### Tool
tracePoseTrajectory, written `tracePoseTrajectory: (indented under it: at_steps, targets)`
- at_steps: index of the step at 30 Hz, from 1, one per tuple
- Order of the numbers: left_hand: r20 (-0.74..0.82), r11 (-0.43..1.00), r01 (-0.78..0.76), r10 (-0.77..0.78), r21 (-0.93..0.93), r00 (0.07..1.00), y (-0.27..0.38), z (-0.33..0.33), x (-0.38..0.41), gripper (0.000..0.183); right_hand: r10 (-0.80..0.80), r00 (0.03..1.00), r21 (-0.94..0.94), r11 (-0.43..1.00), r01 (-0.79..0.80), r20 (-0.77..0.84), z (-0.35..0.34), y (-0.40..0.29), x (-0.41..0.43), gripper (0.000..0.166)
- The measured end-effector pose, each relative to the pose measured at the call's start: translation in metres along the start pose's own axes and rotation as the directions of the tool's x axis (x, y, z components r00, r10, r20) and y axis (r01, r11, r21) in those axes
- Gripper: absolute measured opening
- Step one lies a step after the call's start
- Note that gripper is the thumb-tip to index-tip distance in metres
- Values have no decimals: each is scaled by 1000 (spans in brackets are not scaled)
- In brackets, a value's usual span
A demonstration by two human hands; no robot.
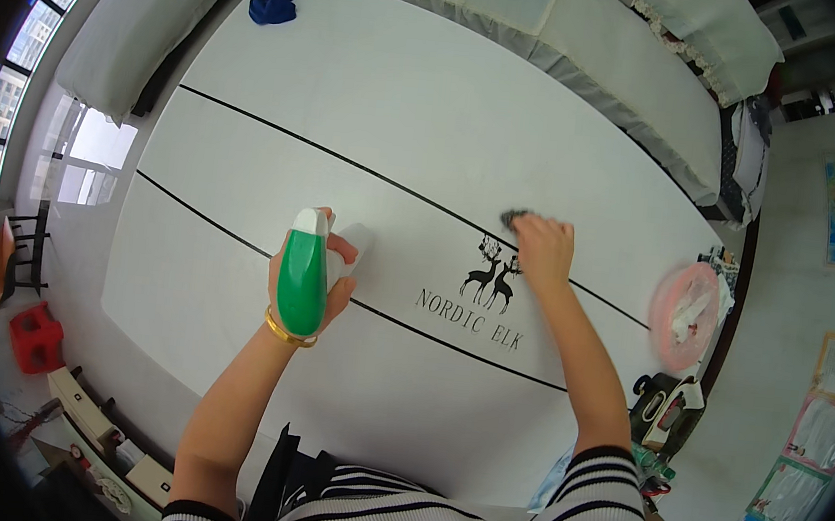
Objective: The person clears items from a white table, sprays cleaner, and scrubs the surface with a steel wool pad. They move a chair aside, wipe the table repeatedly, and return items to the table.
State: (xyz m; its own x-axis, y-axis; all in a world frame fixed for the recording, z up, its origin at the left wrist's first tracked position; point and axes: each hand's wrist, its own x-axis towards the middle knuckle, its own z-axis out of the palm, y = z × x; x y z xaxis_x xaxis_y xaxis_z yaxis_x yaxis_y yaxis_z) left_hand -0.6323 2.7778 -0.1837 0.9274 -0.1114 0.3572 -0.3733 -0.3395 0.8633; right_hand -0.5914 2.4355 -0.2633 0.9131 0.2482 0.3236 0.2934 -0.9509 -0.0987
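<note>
My left hand (346, 284) is wrapped around a spray bottle (303, 280) with a green and white head. The bottle is upright over the white tabletop (346, 65), its white body mostly hidden by the head and my fingers. Across the table, my right hand (547, 247) presses a small dark grey wad (514, 217) onto the surface, near a black line. Whether the wad is cloth or a scouring pad cannot be told. Just below that hand is a black print of two deer (487, 278) with lettering, partly covered by my wrist.
A crumpled dark blue cloth (274, 1) lies at the far left corner. By the right edge stand a pink basin (659, 314) holding white material and a dark bag (663, 408). A pale covered sofa (629, 100) runs along the far side; a red stool (37, 337) is at left.
</note>
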Motion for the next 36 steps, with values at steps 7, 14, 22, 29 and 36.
tracePoseTrajectory:
  at_steps: [7,14,22,29,36]
  targets:
    - [-24,995,-101,101,-22,995,0,2,7,68,73,997,-13,997,-73,-16,13,6,32,13]
    - [43,1000,-20,19,7,999,-1,-2,1,68,12,1000,-32,999,-12,-5,8,3,13,13]
    - [16,999,-9,8,44,1000,2,0,6,69,46,992,-91,995,-35,119,6,-3,31,13]
    - [3,1000,4,-4,16,1000,3,1,4,67,37,998,-36,999,-38,-48,21,17,18,14]
    - [29,995,-86,84,59,996,3,-1,7,66,1,1000,188,982,1,-8,36,-75,65,18]
